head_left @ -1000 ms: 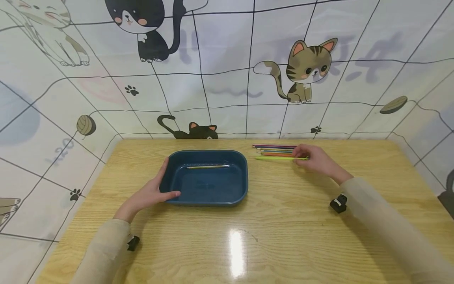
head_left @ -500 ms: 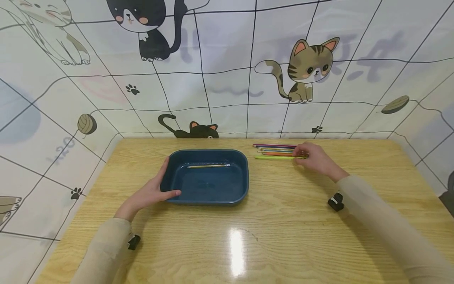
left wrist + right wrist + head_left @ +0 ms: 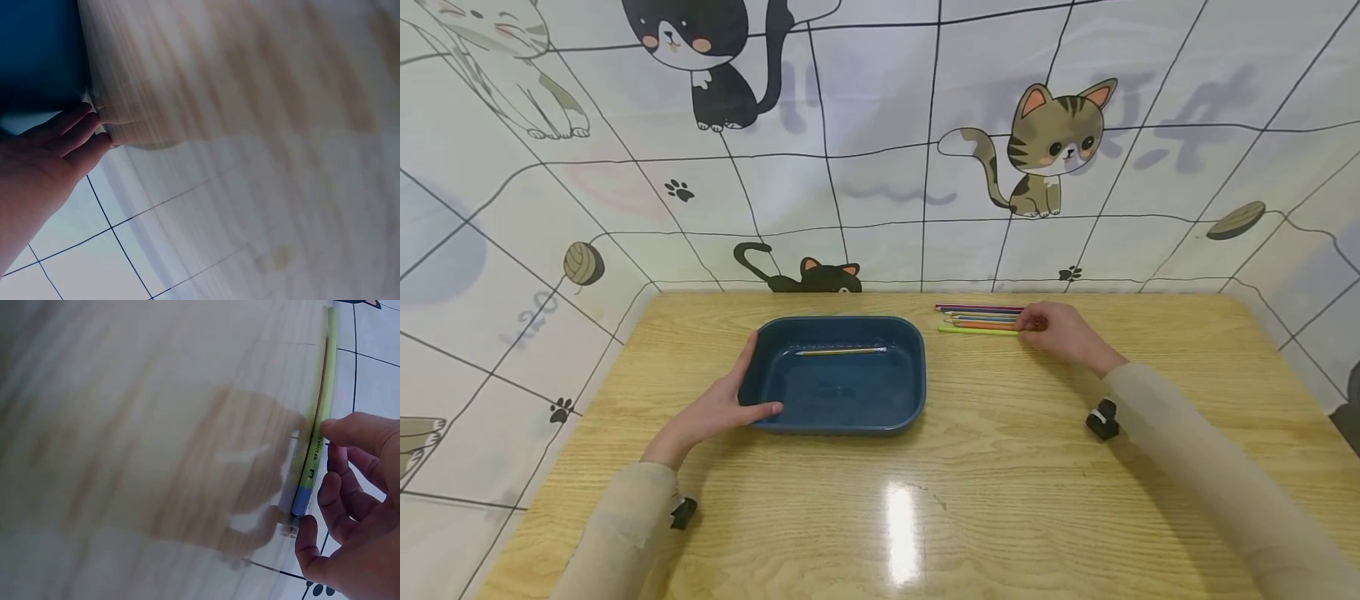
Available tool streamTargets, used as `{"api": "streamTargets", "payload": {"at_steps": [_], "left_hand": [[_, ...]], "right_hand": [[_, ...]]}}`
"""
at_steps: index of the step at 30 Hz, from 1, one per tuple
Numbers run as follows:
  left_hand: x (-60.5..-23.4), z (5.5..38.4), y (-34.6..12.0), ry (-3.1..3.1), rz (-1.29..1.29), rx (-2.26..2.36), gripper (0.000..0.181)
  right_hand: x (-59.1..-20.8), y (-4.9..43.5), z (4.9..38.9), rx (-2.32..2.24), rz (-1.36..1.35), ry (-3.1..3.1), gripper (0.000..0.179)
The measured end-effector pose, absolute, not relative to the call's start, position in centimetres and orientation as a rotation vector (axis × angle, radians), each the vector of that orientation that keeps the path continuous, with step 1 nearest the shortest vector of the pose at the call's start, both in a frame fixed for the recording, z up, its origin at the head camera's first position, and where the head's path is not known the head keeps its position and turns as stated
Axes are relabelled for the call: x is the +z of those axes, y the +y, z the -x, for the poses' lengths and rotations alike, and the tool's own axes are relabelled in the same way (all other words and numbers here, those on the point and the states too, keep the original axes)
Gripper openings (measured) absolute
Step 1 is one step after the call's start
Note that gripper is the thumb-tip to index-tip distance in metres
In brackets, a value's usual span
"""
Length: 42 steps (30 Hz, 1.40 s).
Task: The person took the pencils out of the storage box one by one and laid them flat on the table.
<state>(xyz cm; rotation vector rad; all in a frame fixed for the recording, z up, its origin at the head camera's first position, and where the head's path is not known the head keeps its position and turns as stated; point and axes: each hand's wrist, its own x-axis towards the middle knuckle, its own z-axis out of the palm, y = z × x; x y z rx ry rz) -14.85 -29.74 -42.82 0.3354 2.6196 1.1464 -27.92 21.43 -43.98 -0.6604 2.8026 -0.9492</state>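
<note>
In the head view my left hand (image 3: pixel 718 407) holds the blue rectangular tray (image 3: pixel 842 432) at its left end, thumb over the near rim and fingers along the outer wall. The left wrist view shows those fingers (image 3: pixel 70 128) against the blue side. One slim yellow pencil (image 3: pixel 841 352) lies inside the tray. At the back right, my right hand (image 3: pixel 1062 332) pinches the right end of a yellow-green pen (image 3: pixel 973 330). In the right wrist view this pen has a blue band and printed letters. Beside it lies a row of coloured pencils (image 3: pixel 981 313), right ends hidden by my hand.
The wooden table (image 3: pixel 820 508) ends at a cloth backdrop (image 3: pixel 880 192) printed with cats and grid lines. A gap of bare wood separates the tray from the pencils. Small black devices (image 3: pixel 1102 420) sit at both wrists.
My right hand has shifted slightly left, and the yellow-green pen has moved closer to the other pencils; its right end is covered now. The left hand and tray look unchanged.
</note>
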Motion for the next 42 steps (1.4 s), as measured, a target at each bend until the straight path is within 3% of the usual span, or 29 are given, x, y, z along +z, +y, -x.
{"api": "streamTargets", "payload": {"at_steps": [27,42], "left_hand": [[-42.7,14.5,-29.5,2.628,-0.329,1.169,0.112],[-42.9,14.5,-29.5,2.638,-0.322,1.156,0.112]], "right_hand": [[-43.9,21.5,28.0,-1.018,0.582,2.815,0.004],[-43.3,20.4,26.5,-1.220,0.604,2.762,0.021]]}}
